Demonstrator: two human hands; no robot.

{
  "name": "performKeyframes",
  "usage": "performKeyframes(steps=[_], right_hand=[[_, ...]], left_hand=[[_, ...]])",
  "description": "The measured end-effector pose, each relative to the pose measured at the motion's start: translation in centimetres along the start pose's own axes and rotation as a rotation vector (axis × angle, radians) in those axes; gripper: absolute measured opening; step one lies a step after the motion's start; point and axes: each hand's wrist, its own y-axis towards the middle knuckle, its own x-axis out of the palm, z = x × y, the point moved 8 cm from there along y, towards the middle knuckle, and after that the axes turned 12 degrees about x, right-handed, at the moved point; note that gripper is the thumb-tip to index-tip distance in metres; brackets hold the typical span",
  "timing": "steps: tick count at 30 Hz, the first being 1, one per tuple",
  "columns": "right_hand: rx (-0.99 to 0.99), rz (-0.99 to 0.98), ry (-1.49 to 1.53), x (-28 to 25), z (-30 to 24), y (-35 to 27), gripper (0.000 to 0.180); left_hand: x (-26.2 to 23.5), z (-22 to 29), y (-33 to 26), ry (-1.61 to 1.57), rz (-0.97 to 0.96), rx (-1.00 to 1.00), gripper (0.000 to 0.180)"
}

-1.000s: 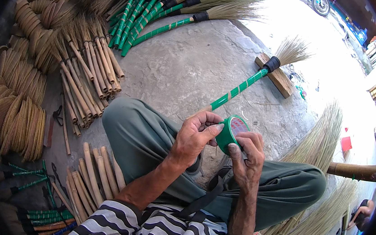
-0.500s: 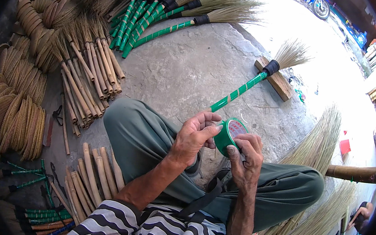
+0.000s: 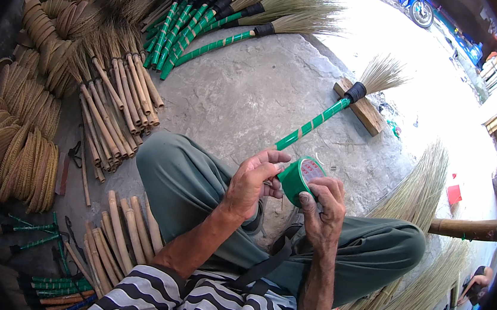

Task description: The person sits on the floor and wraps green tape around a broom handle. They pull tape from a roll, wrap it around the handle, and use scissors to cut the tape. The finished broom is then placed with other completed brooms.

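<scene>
My right hand point(image 3: 326, 207) is closed round a roll of green tape point(image 3: 291, 184), thumb below and fingers over its printed core. At the roll's left edge my left hand point(image 3: 250, 180) is pinched at the tape, its thumb and forefinger close together. Beyond my left fingers lies a short broom point(image 3: 310, 127), its handle wound in a spiral of green tape. The near end of that handle is hidden behind my left hand. Its black-bound neck point(image 3: 356, 92) rests on a wooden block point(image 3: 367, 115), and the pale bristles point(image 3: 382, 74) point away to the right.
Taped brooms point(image 3: 192, 30) lie at the far left, beside bare-handled ones point(image 3: 119, 98). Coiled woven strips point(image 3: 21, 157) are stacked at the left edge. Bamboo sticks point(image 3: 118, 232) stand by my left knee, and long straw point(image 3: 422, 183) lies at the right. Another person point(image 3: 478, 283) shows at the right edge.
The tape roll has turned and shifted slightly left in my hands. My left thumb has drawn back a little from its earlier place. The broom on the block stays put.
</scene>
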Motion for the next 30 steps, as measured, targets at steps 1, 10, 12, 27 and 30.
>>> performKeyframes(steps=[1, 10, 12, 27, 30], right_hand=[[-0.005, 0.001, -0.009, 0.0, 0.0, 0.0, 0.018], [-0.014, -0.004, -0.021, 0.1, -0.2, -0.1, 0.017], [-0.011, -0.014, -0.015, 0.2, -0.1, -0.1, 0.018], [-0.017, -0.043, -0.002, 0.6, -0.3, -0.1, 0.019], [-0.013, -0.045, -0.023, 0.7, -0.2, -0.1, 0.019]], left_hand=[[0.0, 0.0, 0.0, -0.009, -0.001, -0.001, 0.037], [-0.2, -0.3, 0.1, 0.197, -0.025, 0.076, 0.031], [-0.7, -0.5, 0.2, 0.194, -0.001, 0.072, 0.026], [-1.5, -0.8, 0.0, 0.116, 0.051, 0.01, 0.022], [-1.6, -0.8, 0.0, 0.114, 0.061, -0.011, 0.024]])
